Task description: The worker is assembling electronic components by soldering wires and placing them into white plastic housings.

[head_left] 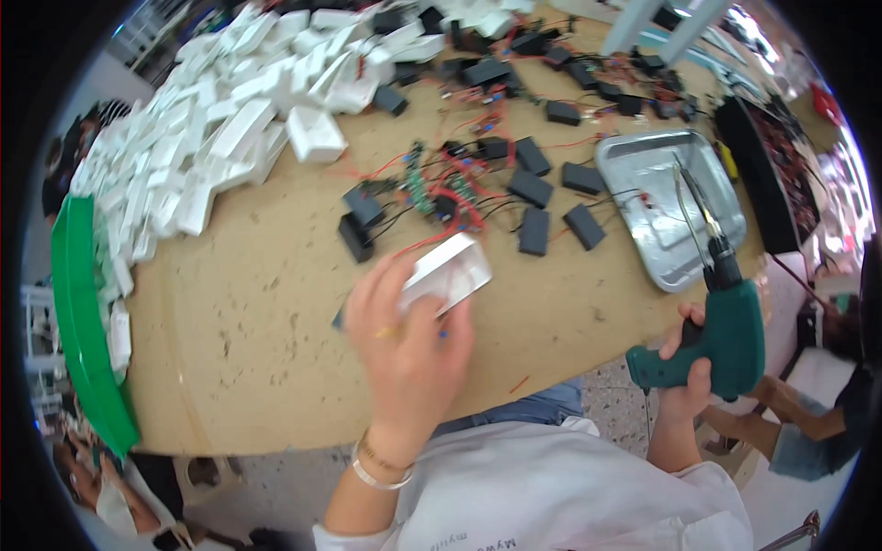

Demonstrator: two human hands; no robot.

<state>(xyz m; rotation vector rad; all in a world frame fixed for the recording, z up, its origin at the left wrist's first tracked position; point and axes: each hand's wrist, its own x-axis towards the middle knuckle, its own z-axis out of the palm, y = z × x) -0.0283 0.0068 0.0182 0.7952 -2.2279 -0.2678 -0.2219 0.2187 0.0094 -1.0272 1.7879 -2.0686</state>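
My left hand [409, 344] is closed around a small white plastic case [457, 266], held low over the near middle of the table. A bit of wiring and a blue spot show between the fingers; the rest of what lies inside is hidden. At the right, my right hand [691, 367] wraps around the grip of a dark green soldering gun [738, 335]. Its thin metal tip and a curved feed tube point away from me, over the shiny metal tray [650, 268]. Beyond my left hand lie black boxes [533, 230] with wires and green circuit boards [418, 188].
A big heap of white cases [234, 110] covers the far left of the brown table [248, 349]. A green bin edge [83, 321] borders the left side. A black container [767, 174] stands right of the tray. Other people sit at both sides.
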